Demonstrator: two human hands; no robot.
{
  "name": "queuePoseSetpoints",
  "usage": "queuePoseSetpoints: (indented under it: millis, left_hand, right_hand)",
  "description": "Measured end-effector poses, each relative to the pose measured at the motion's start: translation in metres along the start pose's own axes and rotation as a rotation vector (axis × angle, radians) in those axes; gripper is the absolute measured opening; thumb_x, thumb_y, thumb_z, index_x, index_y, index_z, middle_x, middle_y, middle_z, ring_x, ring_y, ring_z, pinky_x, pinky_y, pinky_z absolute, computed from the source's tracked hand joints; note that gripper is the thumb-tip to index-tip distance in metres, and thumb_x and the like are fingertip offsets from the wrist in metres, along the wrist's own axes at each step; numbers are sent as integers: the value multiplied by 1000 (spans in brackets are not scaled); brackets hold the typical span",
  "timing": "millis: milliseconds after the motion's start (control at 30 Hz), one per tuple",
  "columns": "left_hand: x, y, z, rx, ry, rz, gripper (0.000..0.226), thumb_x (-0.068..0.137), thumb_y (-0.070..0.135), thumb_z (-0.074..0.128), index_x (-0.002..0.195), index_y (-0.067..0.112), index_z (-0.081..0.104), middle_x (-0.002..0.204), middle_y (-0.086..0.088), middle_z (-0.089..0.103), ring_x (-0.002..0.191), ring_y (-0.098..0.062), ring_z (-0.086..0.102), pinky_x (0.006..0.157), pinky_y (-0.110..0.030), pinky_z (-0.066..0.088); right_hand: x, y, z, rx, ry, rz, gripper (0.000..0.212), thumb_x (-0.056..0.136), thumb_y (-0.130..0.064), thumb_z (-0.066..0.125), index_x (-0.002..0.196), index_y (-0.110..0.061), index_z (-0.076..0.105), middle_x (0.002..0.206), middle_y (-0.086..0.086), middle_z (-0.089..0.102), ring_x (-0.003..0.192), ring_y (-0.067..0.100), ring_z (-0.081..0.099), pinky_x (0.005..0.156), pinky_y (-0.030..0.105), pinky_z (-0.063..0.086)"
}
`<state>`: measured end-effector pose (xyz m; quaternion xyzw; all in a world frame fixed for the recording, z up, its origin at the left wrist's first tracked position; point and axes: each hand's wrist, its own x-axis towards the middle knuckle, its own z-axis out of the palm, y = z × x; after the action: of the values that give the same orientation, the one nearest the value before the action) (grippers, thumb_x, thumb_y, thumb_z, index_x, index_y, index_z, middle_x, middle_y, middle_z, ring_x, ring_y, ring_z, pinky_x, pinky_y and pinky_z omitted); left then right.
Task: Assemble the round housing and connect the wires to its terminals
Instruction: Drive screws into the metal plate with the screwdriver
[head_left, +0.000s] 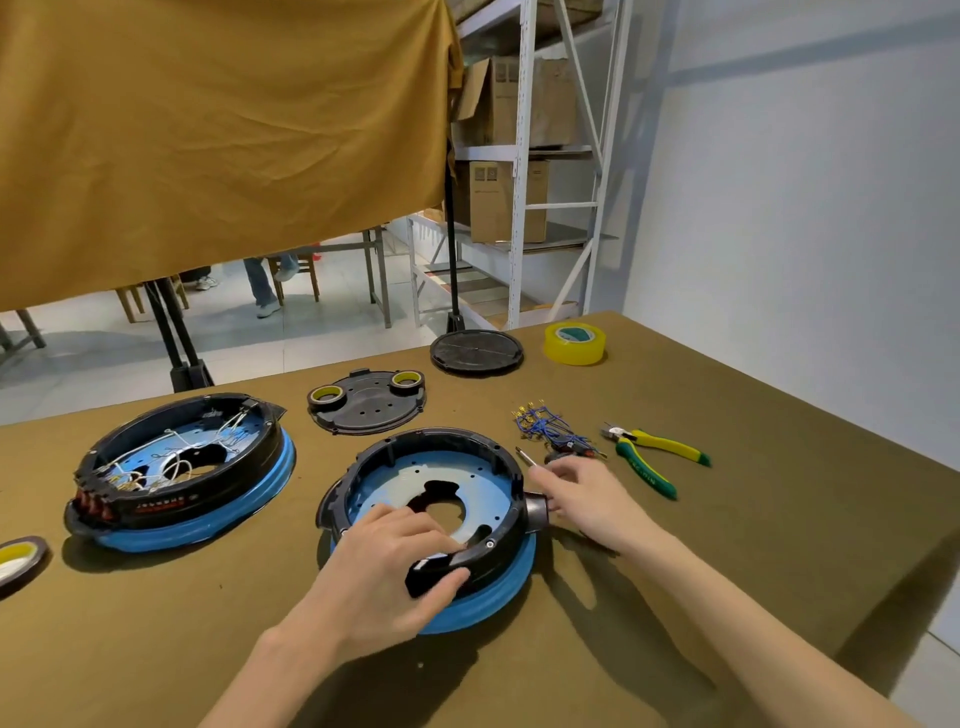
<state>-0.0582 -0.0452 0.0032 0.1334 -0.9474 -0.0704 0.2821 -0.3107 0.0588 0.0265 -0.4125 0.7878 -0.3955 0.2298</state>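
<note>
The left hand (387, 558) grips the near rim of the round housing (431, 509), bare inside, while the right hand (582, 496) holds a screwdriver (530, 460); beyond it, the wires (548, 428) lie unconnected.

Olive table (727, 545), 2 housings (431, 499), pliers (654, 457), tape (575, 343), wires (545, 423)

Open housing (431, 499) mid-table, wired housing (182, 467) left, wire bundle (545, 431) and pliers (649, 457) right (tape roll (575, 343) behind)
</note>
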Motion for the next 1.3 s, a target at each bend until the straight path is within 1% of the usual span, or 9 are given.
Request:
queuePoseSetpoints:
  millis: [133, 300, 500, 700, 767, 900, 1067, 1200, 1300]
  left_hand:
    - [7, 13, 7, 0, 44, -30, 36, 95, 56, 55, 123, 38, 69, 108, 26, 69, 100, 8, 58, 96, -21, 47]
    - [7, 20, 12, -29, 39, 17, 31, 96, 48, 55, 122, 39, 71, 104, 24, 69, 93, 6, 58, 81, -15, 49]
    - [3, 16, 14, -77, 79, 28, 25, 94, 45, 62, 116, 39, 74, 103, 25, 71, 96, 8, 60, 84, -17, 50]
    - [-1, 15, 13, -57, 126, 62, 17, 90, 38, 65, 104, 34, 75, 97, 24, 71, 94, 6, 61, 90, -15, 46]
    - [0, 18, 12, -54, 141, 42, 13, 89, 41, 65, 98, 33, 71, 91, 23, 69, 86, 5, 61, 83, -19, 50]
    - [4, 24, 13, 1, 93, -62, 30, 80, 54, 76, 101, 33, 70, 78, 23, 66, 70, 5, 58, 66, -15, 52]
    - [7, 25, 14, 67, -14, -108, 39, 92, 68, 43, 102, 38, 66, 77, 20, 65, 66, 0, 60, 61, -16, 51]
    - [9, 22, 14, 190, -128, -124, 39, 98, 69, 30, 102, 35, 50, 64, 15, 48, 56, -7, 50, 52, -17, 32]
    - [11, 20, 10, 170, -189, -157, 33, 100, 67, 33, 100, 36, 44, 62, 15, 44, 54, -6, 45, 51, -17, 27]
  right_hand:
    - [7, 12, -18, -268, 251, -7, 20, 101, -31, 55, 106, -21, 72, 93, -1, 73, 72, 11, 65, 64, 32, 52]
    - [10, 50, -29, -566, 240, 218, 34, 99, -37, 59, 128, -20, 58, 127, 9, 53, 115, 32, 59, 85, 38, 50]
    - [18, 56, -32, -511, 232, 180, 14, 98, -24, 65, 107, -17, 72, 114, 8, 70, 109, 30, 63, 84, 38, 54]
    - [22, 54, -34, -487, 167, 213, 15, 98, -20, 64, 92, -10, 72, 103, 11, 72, 95, 32, 66, 82, 40, 56]
    - [21, 54, -35, -436, 176, 203, 13, 99, -22, 64, 91, -12, 67, 100, 10, 71, 93, 33, 67, 85, 41, 56]
    - [11, 40, -21, -227, 324, -53, 6, 104, -23, 56, 101, -18, 58, 87, -4, 66, 82, 19, 64, 66, 29, 50]
    - [-3, 10, 18, -125, 198, -385, 9, 109, -33, 43, 106, -24, 45, 89, -6, 65, 79, 8, 61, 68, 30, 49]
    - [2, 8, 38, -123, 123, -378, 10, 110, -30, 38, 106, -23, 42, 68, -6, 55, 57, 6, 50, 51, 27, 35]
    - [5, 14, 40, -80, 122, -322, 8, 110, -31, 38, 104, -27, 41, 70, -3, 58, 57, 5, 52, 53, 29, 39]
